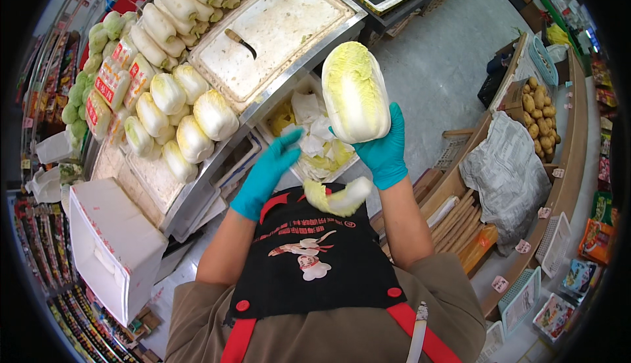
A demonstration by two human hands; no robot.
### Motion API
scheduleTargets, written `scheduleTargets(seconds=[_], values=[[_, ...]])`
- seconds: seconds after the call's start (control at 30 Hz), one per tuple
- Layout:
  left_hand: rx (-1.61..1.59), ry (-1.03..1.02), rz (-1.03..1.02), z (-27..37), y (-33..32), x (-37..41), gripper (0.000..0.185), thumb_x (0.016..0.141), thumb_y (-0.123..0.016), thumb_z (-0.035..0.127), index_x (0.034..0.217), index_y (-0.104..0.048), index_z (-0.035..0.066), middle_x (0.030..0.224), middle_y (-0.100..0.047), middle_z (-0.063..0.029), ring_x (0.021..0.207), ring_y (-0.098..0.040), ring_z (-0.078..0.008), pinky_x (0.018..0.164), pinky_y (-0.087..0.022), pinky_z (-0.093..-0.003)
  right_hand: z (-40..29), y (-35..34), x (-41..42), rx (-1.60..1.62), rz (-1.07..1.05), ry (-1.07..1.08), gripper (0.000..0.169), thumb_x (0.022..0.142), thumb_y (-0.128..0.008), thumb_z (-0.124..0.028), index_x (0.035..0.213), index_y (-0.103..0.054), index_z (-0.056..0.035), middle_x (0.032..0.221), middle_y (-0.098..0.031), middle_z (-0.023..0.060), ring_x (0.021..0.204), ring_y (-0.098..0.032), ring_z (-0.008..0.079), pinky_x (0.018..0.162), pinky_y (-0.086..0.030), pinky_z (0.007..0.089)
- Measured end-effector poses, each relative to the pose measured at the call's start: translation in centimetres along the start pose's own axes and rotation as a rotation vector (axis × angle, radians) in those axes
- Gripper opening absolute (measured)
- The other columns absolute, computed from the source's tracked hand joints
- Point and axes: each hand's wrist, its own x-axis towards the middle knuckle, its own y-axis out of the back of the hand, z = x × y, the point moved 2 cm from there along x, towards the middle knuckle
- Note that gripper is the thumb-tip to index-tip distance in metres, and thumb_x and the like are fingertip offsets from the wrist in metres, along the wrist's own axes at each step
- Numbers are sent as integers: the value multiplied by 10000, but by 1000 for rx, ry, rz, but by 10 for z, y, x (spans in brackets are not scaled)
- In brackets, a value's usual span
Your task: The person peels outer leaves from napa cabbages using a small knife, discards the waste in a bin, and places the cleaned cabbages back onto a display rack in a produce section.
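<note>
My right hand (383, 153), in a teal glove, grips a napa cabbage (356, 94) from below, its white base towards me and yellow-green leafy end pointing away. My left hand (272, 175), gloved alike, is apart from the cabbage with nothing in it. Its thumb stands off from the fingers. A loose, curled cabbage leaf (340, 198) is in front of my black apron (315, 244), touched by neither hand. Beneath the hands, a white bin (340, 173) holds discarded leaves and crumpled white paper (315, 141).
A curved knife (240, 42) with a wooden handle lies on the stained white counter tray (281, 23). White radishes (172, 8) and more napa cabbages (214, 114) are stacked alongside. A white foam box (113, 244) stands at left; potatoes (540, 116) fill part of the right-hand shelf.
</note>
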Motion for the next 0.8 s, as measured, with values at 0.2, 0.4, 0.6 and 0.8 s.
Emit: scheduleTargets(seconds=[0.2, 0.4, 0.6, 0.8], values=[[-660, -228, -14, 19, -24, 33, 870, 842, -483, 678, 1447, -303, 79, 1437, -399, -130, 1295, -418, -278, 1086, -330, -436, 38, -28, -4, -621, -71, 62, 564, 952, -544, -326, 1381, -393, 7, 1329, -507, 131, 1227, -483, 220, 1037, -380, 315], [-1128, -313, -39, 8, -6, 25, 791, 853, -603, 534, 1427, -327, 65, 1389, -449, -157, 1249, -470, -308, 1055, -389, -441, 67, -93, -35, -1737, -151, 665, 826, 840, -695, -375, 1419, -294, 56, 1345, -424, 246, 1170, -507, 305, 978, -409, 379], [-855, -496, 201, 12, 16, 16, 790, 827, -674, 420, 1418, -320, 33, 1373, -453, -152, 1237, -477, -287, 1034, -406, -413, 79, -101, -39, -1832, -230, 751, 793, 851, -678, -328, 1407, -294, 86, 1147, -559, 271, 968, -609, 332, 816, -504, 379], [-636, -698, 472, 29, 27, -1, 731, 813, -696, 218, 1402, -321, 2, 1330, -470, -141, 1187, -495, -250, 1020, -399, -375, 94, -115, -35, -2033, -262, 714, 690, 866, -607, -208, 1393, -291, 108, 1022, -611, 281, 792, -648, 358, 686, -527, 394]])
